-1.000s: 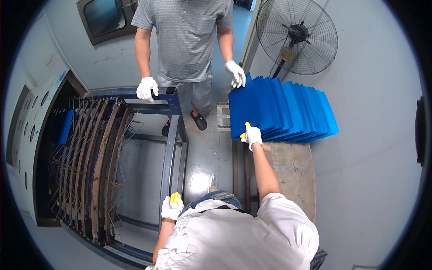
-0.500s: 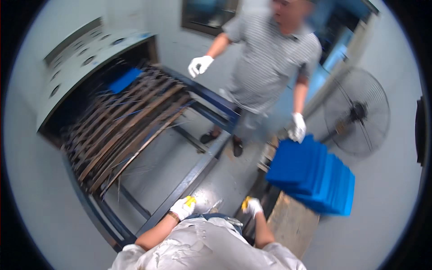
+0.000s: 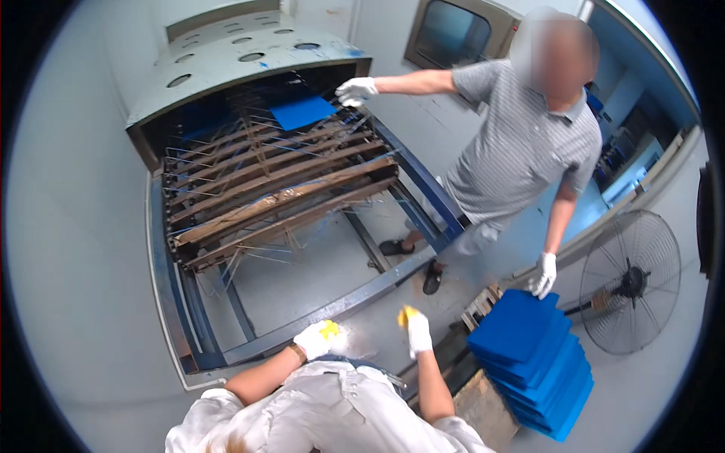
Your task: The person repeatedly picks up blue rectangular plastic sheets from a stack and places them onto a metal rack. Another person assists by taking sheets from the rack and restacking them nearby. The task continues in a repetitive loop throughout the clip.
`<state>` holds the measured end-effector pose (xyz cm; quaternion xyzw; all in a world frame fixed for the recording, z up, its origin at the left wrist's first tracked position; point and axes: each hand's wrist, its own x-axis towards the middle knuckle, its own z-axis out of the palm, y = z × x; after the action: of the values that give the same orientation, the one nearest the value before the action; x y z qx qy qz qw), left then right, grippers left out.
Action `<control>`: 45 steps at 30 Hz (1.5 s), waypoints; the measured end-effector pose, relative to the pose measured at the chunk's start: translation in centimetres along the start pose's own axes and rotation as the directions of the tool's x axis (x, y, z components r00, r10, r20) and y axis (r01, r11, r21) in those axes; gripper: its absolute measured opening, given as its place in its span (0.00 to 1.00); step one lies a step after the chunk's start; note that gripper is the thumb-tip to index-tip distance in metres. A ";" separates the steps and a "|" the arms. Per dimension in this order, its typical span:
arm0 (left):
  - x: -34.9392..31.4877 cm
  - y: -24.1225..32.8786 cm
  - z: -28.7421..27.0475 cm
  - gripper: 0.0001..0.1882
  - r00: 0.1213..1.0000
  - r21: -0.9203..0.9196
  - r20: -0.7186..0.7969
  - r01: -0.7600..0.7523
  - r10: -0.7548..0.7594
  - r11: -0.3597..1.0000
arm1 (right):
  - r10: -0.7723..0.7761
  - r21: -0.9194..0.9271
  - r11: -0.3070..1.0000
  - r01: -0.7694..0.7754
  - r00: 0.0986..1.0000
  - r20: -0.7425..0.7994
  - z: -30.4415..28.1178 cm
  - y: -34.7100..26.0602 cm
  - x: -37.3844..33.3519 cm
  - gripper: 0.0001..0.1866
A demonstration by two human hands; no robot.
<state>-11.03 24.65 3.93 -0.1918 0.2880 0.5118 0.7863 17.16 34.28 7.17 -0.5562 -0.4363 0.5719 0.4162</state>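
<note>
While both gloved hands hang free over the floor, nothing is grasped: the left hand [image 3: 319, 339] sits loosely curled just beside the near rail of the blue steel frame [image 3: 343, 303], and the right hand [image 3: 414, 330] hovers with fingers relaxed between that rail and the stack of blue sheets [image 3: 532, 359], near but apart from it. Resting on a wooden pallet [image 3: 483, 404] by the frame's near right corner, the stack is probably kept there for easy reach. Beyond, a co-worker's hand [image 3: 543, 275] touches the stack's far edge, and their other hand [image 3: 356, 90] reaches a single blue sheet [image 3: 302, 111] lying on the wire rack [image 3: 279, 189] at the machine's mouth. Open floor lies inside the frame; a fan [image 3: 630, 283] stands on the right.
</note>
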 end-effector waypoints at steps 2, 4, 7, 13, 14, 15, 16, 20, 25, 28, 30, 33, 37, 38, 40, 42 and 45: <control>0.7 -0.2 0.8 0.08 0.999 0.040 0.007 0.054 -0.054 0.998 | 0.041 0.565 0.821 -0.082 0.996 0.085 2.0 -7.0 2.3 0.21; -0.6 -0.5 2.1 0.09 0.993 0.070 -0.115 -0.010 0.018 0.997 | -0.104 0.769 0.637 -0.056 0.982 0.159 4.7 -14.0 1.2 0.22; -0.6 -0.1 1.2 0.09 0.995 0.063 -0.101 0.021 -0.015 0.998 | -0.570 0.913 0.401 -0.076 0.759 0.314 6.6 -25.4 -4.3 0.26; -0.5 0.1 0.6 0.09 0.993 0.004 -0.086 0.087 -0.086 0.996 | -0.974 0.964 0.210 0.161 -0.045 0.220 7.4 -37.9 -15.7 0.28; -0.5 0.1 0.3 0.09 0.989 0.002 -0.140 0.053 -0.052 0.999 | -0.936 0.933 0.303 0.195 -0.121 0.329 5.8 -37.8 -16.3 0.26; -0.7 -0.1 1.5 0.09 0.984 0.033 -0.174 0.054 -0.047 0.998 | -0.893 0.914 0.337 0.226 -0.231 0.386 4.5 -38.3 -17.1 0.25; -0.6 -0.3 1.6 0.09 0.981 0.045 -0.184 0.077 -0.068 0.996 | -0.836 0.893 0.366 0.261 -0.330 0.439 3.4 -38.7 -18.0 0.23; -0.2 -0.1 1.8 0.09 0.972 0.086 -0.219 0.105 -0.084 0.991 | -0.462 0.915 0.368 0.164 -0.822 0.333 5.2 -42.1 -16.2 0.21; -0.4 -0.1 1.5 0.08 0.979 0.046 -0.180 0.103 -0.094 0.994 | -0.638 0.870 0.436 0.230 -0.602 0.480 3.9 -39.9 -17.5 0.23; -0.8 -0.1 1.7 0.08 0.977 0.028 -0.182 0.119 -0.112 0.992 | -0.673 0.867 0.449 0.215 -0.557 0.486 3.6 -40.2 -17.6 0.24; -0.9 -0.1 2.0 0.08 0.972 0.055 -0.213 0.118 -0.103 0.992 | -0.684 0.864 0.458 0.209 -0.537 0.493 3.6 -40.3 -17.5 0.24; -1.0 -0.2 2.2 0.08 0.967 0.059 -0.233 0.115 -0.098 0.992 | -0.697 0.861 0.461 0.216 -0.512 0.502 3.8 -40.2 -17.2 0.25; -1.0 -0.5 2.5 0.08 0.963 0.042 -0.260 0.079 -0.065 0.996 | -0.713 0.855 0.470 0.217 -0.478 0.513 3.8 -40.2 -17.1 0.26; -1.1 -0.6 2.7 0.08 0.963 0.042 -0.258 0.087 -0.073 0.995 | -0.720 0.856 0.472 0.211 -0.468 0.512 3.7 -40.1 -17.1 0.26; -1.2 -0.8 3.1 0.08 0.963 0.045 -0.254 0.107 -0.092 0.993 | -0.728 0.854 0.474 0.213 -0.451 0.516 3.5 -40.2 -17.3 0.27; -1.2 -0.6 2.6 0.08 0.968 0.058 -0.215 0.142 -0.127 0.988 | -0.738 0.853 0.477 0.214 -0.429 0.520 3.3 -40.4 -17.4 0.28; -0.6 -0.6 2.1 0.08 0.971 0.068 -0.195 0.154 -0.138 0.986 | -0.750 0.840 0.487 0.240 -0.378 0.543 3.3 -40.6 -17.3 0.29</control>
<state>-10.14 25.28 5.91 -0.2278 0.3677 0.4195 0.7981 14.12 28.59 50.92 0.3817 -0.6689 0.5663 0.2936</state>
